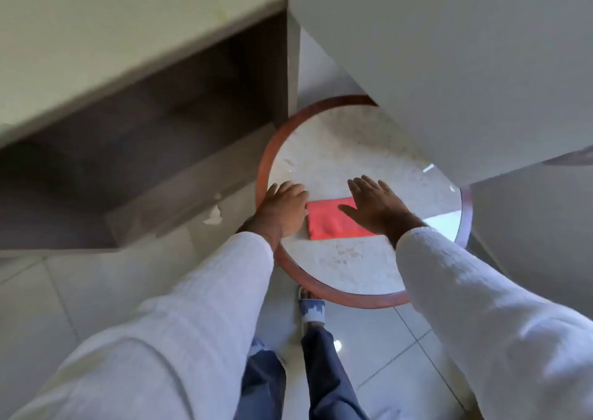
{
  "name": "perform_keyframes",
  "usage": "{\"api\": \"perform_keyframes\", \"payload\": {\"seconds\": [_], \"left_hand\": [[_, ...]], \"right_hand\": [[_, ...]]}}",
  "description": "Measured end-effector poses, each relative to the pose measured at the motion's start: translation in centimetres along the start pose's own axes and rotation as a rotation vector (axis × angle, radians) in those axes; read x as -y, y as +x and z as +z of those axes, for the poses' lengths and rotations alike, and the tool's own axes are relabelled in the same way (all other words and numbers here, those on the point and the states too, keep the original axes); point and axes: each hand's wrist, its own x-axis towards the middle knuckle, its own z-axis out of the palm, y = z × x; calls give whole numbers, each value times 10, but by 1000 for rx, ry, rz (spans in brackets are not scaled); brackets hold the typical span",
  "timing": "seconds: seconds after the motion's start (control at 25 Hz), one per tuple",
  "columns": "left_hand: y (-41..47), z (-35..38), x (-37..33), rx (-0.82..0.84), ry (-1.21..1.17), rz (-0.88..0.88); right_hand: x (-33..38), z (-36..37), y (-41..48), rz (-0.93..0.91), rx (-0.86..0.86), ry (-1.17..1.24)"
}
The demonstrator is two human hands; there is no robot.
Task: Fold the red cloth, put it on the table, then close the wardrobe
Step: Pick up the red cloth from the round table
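The red cloth [330, 219] lies folded into a flat rectangle on the round table [337, 265], which has a pale stone top and a reddish-brown rim. My left hand [284, 209] rests at the cloth's left end with its fingers curled down; whether it pinches the cloth is hidden. My right hand [375, 206] hovers flat over the cloth's right end, fingers spread, holding nothing. The wardrobe [144, 137] stands open at the left, its dark wooden inside visible. Its pale door [449, 67] hangs open over the far right part of the table.
Pale floor tiles [385, 349] run under the table. My foot in a blue-and-white sandal [311, 310] stands at the table's near edge. A chipped white patch [213, 216] shows on the wardrobe's bottom ledge.
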Motion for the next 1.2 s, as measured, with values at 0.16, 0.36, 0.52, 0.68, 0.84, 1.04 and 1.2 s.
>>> {"api": "perform_keyframes", "payload": {"seconds": [0.16, 0.36, 0.52, 0.68, 0.84, 1.04, 1.2], "left_hand": [[56, 63, -17, 5, -37, -79], [75, 87, -18, -66, -96, -144], [59, 47, 5, 18, -434, -176], [10, -23, 53, 3, -572, -222], [-65, -138, 103, -184, -643, -233], [-164, -296, 151, -387, -753, -251], [-256, -437, 182, -594, -703, -221]], "right_hand": [[-23, 62, 32, 10, 39, -30], [-31, 86, 51, 66, 20, -65], [-12, 48, 53, 51, 104, 34], [40, -25, 56, -69, 215, 17], [112, -147, 52, -265, 129, 15], [206, -327, 24, -371, -78, -12], [288, -465, -16, -439, -273, -19]]}}
